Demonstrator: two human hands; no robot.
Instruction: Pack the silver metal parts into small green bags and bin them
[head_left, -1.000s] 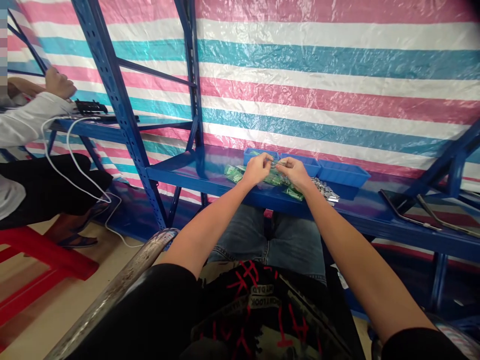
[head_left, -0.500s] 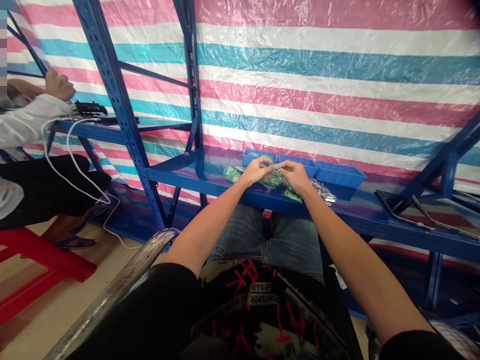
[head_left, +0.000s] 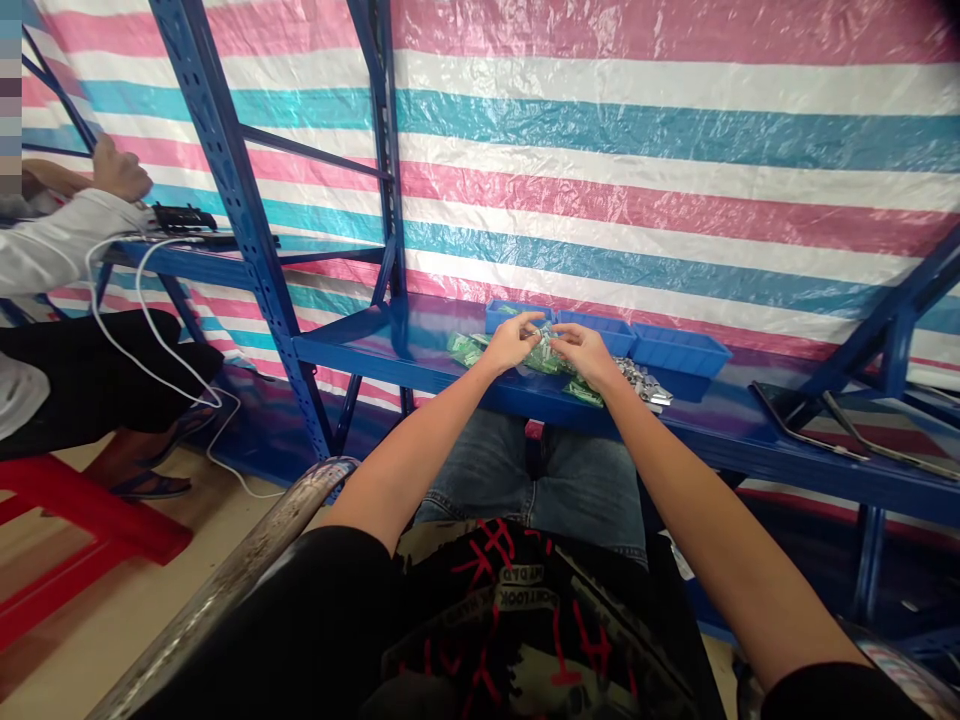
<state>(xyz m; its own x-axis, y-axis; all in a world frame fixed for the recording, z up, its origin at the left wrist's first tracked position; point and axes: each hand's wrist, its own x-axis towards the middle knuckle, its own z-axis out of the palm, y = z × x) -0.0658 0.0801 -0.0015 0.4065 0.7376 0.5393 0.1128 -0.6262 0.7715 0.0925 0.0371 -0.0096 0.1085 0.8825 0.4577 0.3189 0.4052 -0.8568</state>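
Over the blue shelf my left hand [head_left: 512,342] has its fingers curled round something too small to make out. Facing it, my right hand [head_left: 583,352] has thumb and fingertips pressed together on something equally hard to tell. Only a narrow gap lies between the two sets of fingertips. Beneath and between them is a heap of green plastic packets [head_left: 469,349], partly covered by both hands. Small silvery metal pieces [head_left: 651,388] lie in a pile just right of my right hand.
Blue bins [head_left: 681,350] stand along the shelf's back. Dark flat frames [head_left: 810,425] lie at the right. On the left are a blue upright post [head_left: 240,200], a seated person's sleeve [head_left: 67,240], white cables and a red stool [head_left: 90,520].
The fingertips of my hands have moved slightly apart, with my right hand's fingers shifted a little to the left. The rest looks nearly the same.
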